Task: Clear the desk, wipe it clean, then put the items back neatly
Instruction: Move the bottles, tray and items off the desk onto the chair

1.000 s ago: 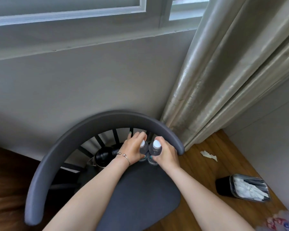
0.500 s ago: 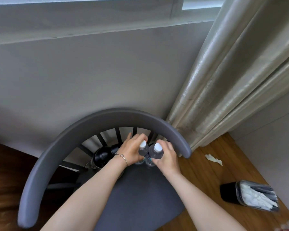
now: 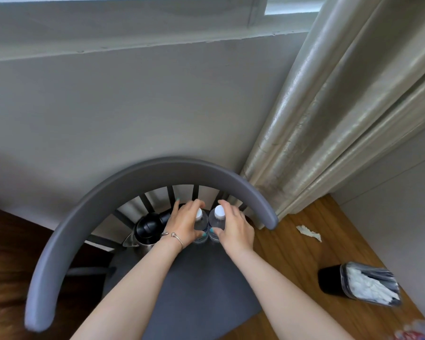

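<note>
Two clear water bottles with white caps stand side by side at the back of a grey chair seat (image 3: 182,285). My left hand (image 3: 184,224) grips the left bottle (image 3: 200,223), fingers curled round it. My right hand (image 3: 233,229) grips the right bottle (image 3: 217,220) the same way. A black and steel kettle (image 3: 149,229) stands on the seat just left of my left wrist. The desk is out of view.
The chair's curved grey backrest (image 3: 108,200) arcs around the seat, close to a grey wall and a curtain (image 3: 329,119). On the wooden floor to the right lie a paper scrap (image 3: 308,233) and a black bin (image 3: 358,285) with white paper in it.
The view shifted slightly. Both hands stayed on the bottles, which have moved a little apart and sit upright on the seat.
</note>
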{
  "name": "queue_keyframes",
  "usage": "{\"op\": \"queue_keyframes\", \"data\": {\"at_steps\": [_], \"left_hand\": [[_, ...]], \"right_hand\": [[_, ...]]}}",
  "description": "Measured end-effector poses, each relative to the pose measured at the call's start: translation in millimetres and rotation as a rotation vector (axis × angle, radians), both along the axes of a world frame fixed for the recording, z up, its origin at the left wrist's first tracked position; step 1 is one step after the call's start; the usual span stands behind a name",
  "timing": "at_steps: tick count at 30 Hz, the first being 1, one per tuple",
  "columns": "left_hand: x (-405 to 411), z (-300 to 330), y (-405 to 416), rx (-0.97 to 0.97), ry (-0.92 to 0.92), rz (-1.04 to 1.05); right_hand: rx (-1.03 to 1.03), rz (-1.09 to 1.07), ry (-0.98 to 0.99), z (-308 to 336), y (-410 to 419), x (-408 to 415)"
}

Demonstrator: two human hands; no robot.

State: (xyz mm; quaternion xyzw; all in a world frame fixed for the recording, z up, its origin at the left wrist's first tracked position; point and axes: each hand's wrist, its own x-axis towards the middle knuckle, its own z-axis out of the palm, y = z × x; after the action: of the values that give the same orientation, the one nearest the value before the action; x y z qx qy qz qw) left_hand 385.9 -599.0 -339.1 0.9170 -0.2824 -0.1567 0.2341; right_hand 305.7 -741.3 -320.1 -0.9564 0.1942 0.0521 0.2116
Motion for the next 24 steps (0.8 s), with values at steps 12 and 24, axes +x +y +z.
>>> {"op": "queue_keyframes", "data": {"at_steps": [12, 24], "left_hand": [[0.5, 2.9, 21.4, -0.013, 0.081, 0.020], [9.7, 5.6, 27.1, 0.038, 0.002, 0.092]], "right_hand": [[0.188, -0.134, -0.006, 8.5, 12.2, 4.4], [0.171, -0.138, 0.100, 8.3, 22.7, 25.4]]}}
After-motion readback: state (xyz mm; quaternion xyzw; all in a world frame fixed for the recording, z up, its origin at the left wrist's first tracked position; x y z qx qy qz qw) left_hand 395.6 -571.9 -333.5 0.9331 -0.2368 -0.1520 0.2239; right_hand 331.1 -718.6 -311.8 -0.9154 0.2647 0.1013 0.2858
